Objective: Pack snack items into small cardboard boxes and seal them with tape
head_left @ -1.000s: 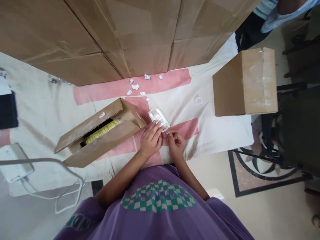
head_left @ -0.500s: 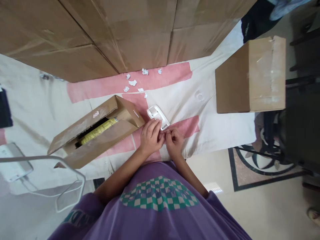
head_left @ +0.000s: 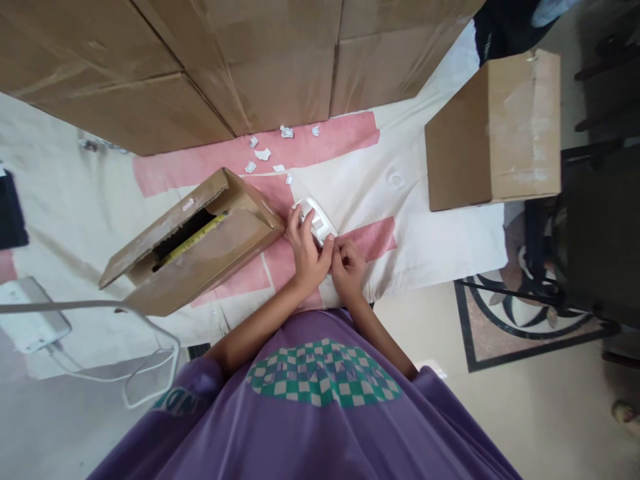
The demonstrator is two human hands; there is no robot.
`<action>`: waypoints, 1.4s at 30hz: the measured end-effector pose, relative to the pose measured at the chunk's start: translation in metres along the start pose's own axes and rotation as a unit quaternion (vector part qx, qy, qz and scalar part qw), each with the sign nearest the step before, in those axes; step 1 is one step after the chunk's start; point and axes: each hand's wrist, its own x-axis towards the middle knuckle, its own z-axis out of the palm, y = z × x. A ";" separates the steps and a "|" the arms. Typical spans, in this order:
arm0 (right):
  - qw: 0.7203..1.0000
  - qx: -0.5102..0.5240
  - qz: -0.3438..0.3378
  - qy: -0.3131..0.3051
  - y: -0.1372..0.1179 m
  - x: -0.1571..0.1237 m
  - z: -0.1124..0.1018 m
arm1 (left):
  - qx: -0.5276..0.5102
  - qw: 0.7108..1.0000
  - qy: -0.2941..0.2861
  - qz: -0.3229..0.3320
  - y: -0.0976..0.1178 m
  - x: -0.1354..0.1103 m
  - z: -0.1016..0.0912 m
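A small white plastic device (head_left: 319,222) with rounded ends lies tilted on the cloth in front of me. My left hand (head_left: 306,250) grips it, fingers along its far left side and thumb pressing on its near end. Right beside that end, my right hand (head_left: 349,265) is closed in a pinch with the fingertips close to the left thumb. Whatever those right fingers pinch is too small to make out. Left of the hands, an open cardboard box (head_left: 235,250) lies slanted, with something yellow (head_left: 195,240) inside it.
Torn white paper scraps (head_left: 263,154) lie beyond the device. Large taped cartons (head_left: 280,80) line the far side. Another cardboard box (head_left: 457,147) stands at right. A white power adapter (head_left: 33,320) with cables is at left. The cloth (head_left: 450,247) ends above a tiled floor.
My left hand has shifted its hold: the fingers now reach up along the device and the thumb presses its near end. The right hand stays pinched; the whole view has shifted slightly.
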 end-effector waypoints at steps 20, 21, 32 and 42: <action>1.000 -0.005 -0.002 -0.008 0.002 0.001 0.003 | -0.061 0.995 -0.065 0.033 -0.023 -0.002 -0.007; 1.000 -0.007 -0.001 -0.009 0.001 0.001 0.003 | -0.069 0.995 -0.062 0.034 -0.022 -0.002 -0.008; 1.000 -0.026 0.002 -0.013 0.001 0.000 0.002 | -0.071 0.997 -0.029 0.019 -0.018 -0.003 -0.005; 0.999 -0.037 -0.004 -0.008 0.000 0.000 0.004 | -0.048 0.999 -0.017 0.019 -0.015 -0.001 0.004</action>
